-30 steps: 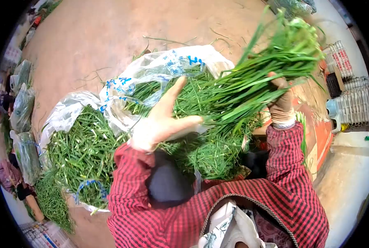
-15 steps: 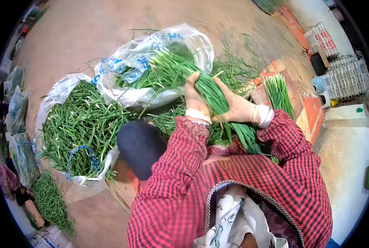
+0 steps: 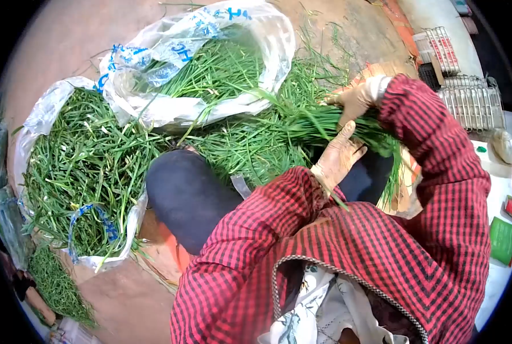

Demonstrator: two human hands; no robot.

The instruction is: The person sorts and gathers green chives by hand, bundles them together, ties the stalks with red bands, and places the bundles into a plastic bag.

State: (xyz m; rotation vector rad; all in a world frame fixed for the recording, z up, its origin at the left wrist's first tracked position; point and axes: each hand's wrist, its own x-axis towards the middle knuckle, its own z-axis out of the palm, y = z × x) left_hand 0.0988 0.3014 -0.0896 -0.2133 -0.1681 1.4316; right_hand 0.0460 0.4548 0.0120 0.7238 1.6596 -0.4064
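A bunch of long green garlic chives (image 3: 316, 122) lies sideways in front of my body, over my right knee, its leaf tips hanging down at the right. My right hand (image 3: 356, 103) rests over the bunch from above, its fingers closed around the stalks. Below the bunch is my left hand (image 3: 339, 157), fingers stretched out and apart, the fingertips close to the leaves. Loose chives (image 3: 250, 143) are heaped between my knees. A clear plastic bag (image 3: 279, 63) with blue print stands open behind them, more chives inside.
At the left, a second plastic bag (image 3: 43, 117) overflows with cut greens (image 3: 95, 172). Wrapped bundles (image 3: 9, 223) and a green pile (image 3: 58, 284) line the far left. Wire racks (image 3: 471, 106) and a green packet (image 3: 501, 241) are at the right.
The bunch has come down from its raised, slanted position to lie sideways lower at the right. My left hand has let go of it and opened. The view has shifted.
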